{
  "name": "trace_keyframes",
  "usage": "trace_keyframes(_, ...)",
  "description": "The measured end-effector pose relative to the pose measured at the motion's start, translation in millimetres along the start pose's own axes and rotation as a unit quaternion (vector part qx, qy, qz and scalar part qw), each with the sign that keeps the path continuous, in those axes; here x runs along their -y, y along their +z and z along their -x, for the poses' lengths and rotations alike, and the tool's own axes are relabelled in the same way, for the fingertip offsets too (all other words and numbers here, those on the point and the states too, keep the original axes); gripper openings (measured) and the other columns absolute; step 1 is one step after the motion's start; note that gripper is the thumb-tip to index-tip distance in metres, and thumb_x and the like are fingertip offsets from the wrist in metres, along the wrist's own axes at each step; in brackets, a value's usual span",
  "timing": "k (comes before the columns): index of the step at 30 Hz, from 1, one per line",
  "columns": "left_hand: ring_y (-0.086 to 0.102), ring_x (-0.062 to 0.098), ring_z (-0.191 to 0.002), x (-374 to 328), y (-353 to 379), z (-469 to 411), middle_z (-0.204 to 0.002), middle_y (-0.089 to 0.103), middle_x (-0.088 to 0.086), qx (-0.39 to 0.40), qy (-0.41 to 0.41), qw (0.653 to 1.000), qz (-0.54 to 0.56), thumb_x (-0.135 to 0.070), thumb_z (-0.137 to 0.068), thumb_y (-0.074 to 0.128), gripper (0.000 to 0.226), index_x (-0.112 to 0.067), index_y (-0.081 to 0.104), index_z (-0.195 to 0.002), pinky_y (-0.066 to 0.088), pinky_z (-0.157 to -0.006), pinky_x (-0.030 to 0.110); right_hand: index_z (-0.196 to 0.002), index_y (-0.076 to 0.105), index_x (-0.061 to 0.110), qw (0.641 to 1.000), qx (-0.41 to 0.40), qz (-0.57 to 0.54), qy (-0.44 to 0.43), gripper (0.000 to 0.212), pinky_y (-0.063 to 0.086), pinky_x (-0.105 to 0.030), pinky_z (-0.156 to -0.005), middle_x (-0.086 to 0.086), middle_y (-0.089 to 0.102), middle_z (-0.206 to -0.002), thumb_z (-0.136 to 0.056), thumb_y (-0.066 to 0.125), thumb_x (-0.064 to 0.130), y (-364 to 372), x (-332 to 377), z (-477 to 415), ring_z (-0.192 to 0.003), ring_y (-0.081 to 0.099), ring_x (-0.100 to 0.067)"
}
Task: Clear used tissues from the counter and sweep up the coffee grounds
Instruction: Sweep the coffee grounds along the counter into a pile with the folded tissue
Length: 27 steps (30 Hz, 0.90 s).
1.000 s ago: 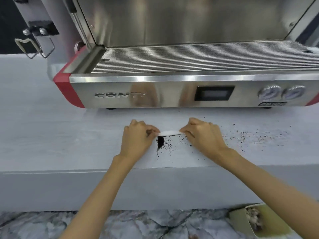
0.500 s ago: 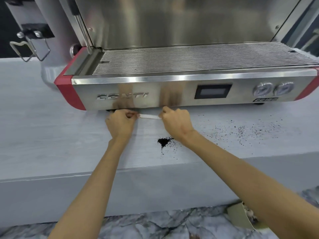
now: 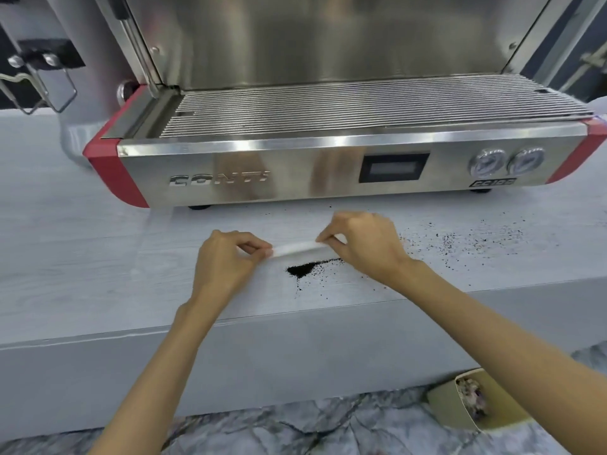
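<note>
Both hands are working over the pale grey counter (image 3: 82,257), just in front of the steel espresso machine (image 3: 328,172) with red end caps. The left hand (image 3: 226,261) is pinching one end of a folded white tissue (image 3: 297,248) between thumb and fingertips, remaining fingers curled in; the right hand (image 3: 364,246) is gripping the other end the same way, knuckles facing up. The tissue is stretching between the 2 hands as a narrow strip, lying low over the counter (whether its lower edge is touching the surface cannot be told). Just in front of the strip, a small dark heap of coffee grounds (image 3: 300,269) is sitting on the counter, with a thin trail running rightwards toward the right hand and a few specks trailing toward the counter edge. A looser scatter of grounds (image 3: 476,239) is lying farther right, near the machine's 2 round gauges (image 3: 505,160) and well apart from the heap. Below the counter edge, at lower right, a pale bin (image 3: 450,405) is standing on the marbled floor (image 3: 295,428), showing crumpled contents too blurred to identify
</note>
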State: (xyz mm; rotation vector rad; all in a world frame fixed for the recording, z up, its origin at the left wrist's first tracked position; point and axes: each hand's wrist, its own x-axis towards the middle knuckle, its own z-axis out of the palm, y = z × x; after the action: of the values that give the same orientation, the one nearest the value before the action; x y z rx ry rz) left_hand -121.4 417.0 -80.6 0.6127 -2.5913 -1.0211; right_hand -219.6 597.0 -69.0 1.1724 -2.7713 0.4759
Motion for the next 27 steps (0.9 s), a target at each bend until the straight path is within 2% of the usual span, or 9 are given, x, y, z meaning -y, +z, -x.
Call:
trace_keyframes(2,0.051,-0.016,-0.064,4.2,-12.3,-1.6,-0.062,0.059,-0.015,-0.032,-0.019,0.999,0.003,-0.020,-0.078,0.072,0.004,-0.020,0.075,-0.080,0.034,-0.054,0.003,-0.100,0.071,0.030,1.000,-0.005,-0.008,-0.022,0.023,0.034,-0.024,-0.066,0.011,0.069,-0.108,-0.093,0.051,0.022,3.5,9.9,-22.3,-0.095,0.064,-0.019)
trace_keyframes(4,0.055,-0.004,-0.064,10.5,-19.1,2.1,-0.067,0.063,-0.007,-0.051,-0.046,0.997,-0.021,-0.018,-0.080,0.071,0.006,-0.018,0.076,-0.083,0.035,-0.055,0.007,-0.100,0.072,0.028,0.999,0.010,-0.012,-0.052,0.024,0.034,-0.023,-0.068,0.010,0.069,-0.110,-0.092,0.051,0.019,12.7,19.9,-42.8,-0.096,0.064,-0.019)
trace_keyframes(7,0.060,0.017,-0.074,19.6,-21.1,16.5,-0.065,0.061,-0.005,-0.064,-0.113,0.990,-0.053,-0.014,-0.082,0.066,0.010,-0.019,0.074,-0.080,0.045,-0.064,0.028,-0.100,0.072,0.028,0.994,0.035,-0.022,-0.104,0.022,0.036,-0.024,-0.067,0.009,0.069,-0.106,-0.091,0.053,0.021,24.8,32.2,-62.2,-0.096,0.063,-0.017)
trace_keyframes(11,0.052,0.006,-0.060,20.4,-11.5,39.4,-0.059,0.052,-0.012,-0.076,-0.154,0.985,-0.024,-0.013,-0.082,0.066,0.007,-0.019,0.070,-0.081,0.036,-0.051,0.019,-0.099,0.072,0.028,0.983,0.070,-0.047,-0.163,0.020,0.045,-0.028,-0.068,0.007,0.068,-0.104,-0.090,0.054,0.024,36.3,32.0,-69.1,-0.094,0.063,-0.018)
trace_keyframes(14,0.056,0.024,-0.076,6.5,4.7,52.0,-0.058,0.051,-0.012,-0.099,-0.152,0.983,-0.029,-0.013,-0.083,0.065,0.012,-0.024,0.070,-0.082,0.040,-0.060,0.025,-0.099,0.072,0.028,0.975,0.089,-0.053,-0.198,0.019,0.052,-0.035,-0.074,0.006,0.068,-0.103,-0.090,0.055,0.023,32.6,21.2,-69.1,-0.094,0.063,-0.019)
trace_keyframes(17,0.058,0.029,-0.085,-14.0,24.0,57.8,-0.055,0.050,-0.014,-0.119,-0.166,0.978,-0.036,-0.011,-0.082,0.066,0.011,-0.019,0.073,-0.082,0.044,-0.071,0.031,-0.098,0.072,0.028,0.967,0.108,-0.055,-0.223,0.019,0.053,-0.036,-0.075,0.007,0.068,-0.104,-0.089,0.056,0.023,23.7,4.2,-68.7,-0.101,0.062,-0.017)
trace_keyframes(22,0.058,0.028,-0.088,-48.0,55.4,68.4,-0.053,0.050,-0.014,-0.158,-0.193,0.968,-0.039,-0.009,-0.082,0.065,0.012,-0.016,0.075,-0.083,0.038,-0.065,0.026,-0.099,0.072,0.026,0.949,0.123,-0.066,-0.282,0.018,0.054,-0.038,-0.073,0.007,0.069,-0.103,-0.090,0.057,0.025,13.3,-27.3,-61.2,-0.093,0.064,-0.016)
trace_keyframes(25,0.058,0.029,-0.088,-68.7,78.2,72.7,-0.053,0.050,-0.013,-0.178,-0.207,0.962,-0.026,-0.006,-0.082,0.063,0.015,-0.015,0.075,-0.081,0.038,-0.058,0.022,-0.099,0.072,0.026,0.943,0.123,-0.080,-0.299,0.018,0.053,-0.035,-0.069,0.007,0.070,-0.100,-0.090,0.057,0.026,6.9,-51.8,-55.2,-0.085,0.063,-0.013)
trace_keyframes(27,0.058,0.028,-0.089,-86.1,95.7,73.7,-0.054,0.051,-0.013,-0.179,-0.211,0.961,-0.024,-0.005,-0.082,0.062,0.016,-0.015,0.075,-0.082,0.042,-0.061,0.023,-0.098,0.072,0.026,0.942,0.125,-0.089,-0.298,0.017,0.045,-0.025,-0.062,0.008,0.069,-0.100,-0.090,0.058,0.026,2.1,-71.4,-50.7,-0.077,0.055,-0.006)
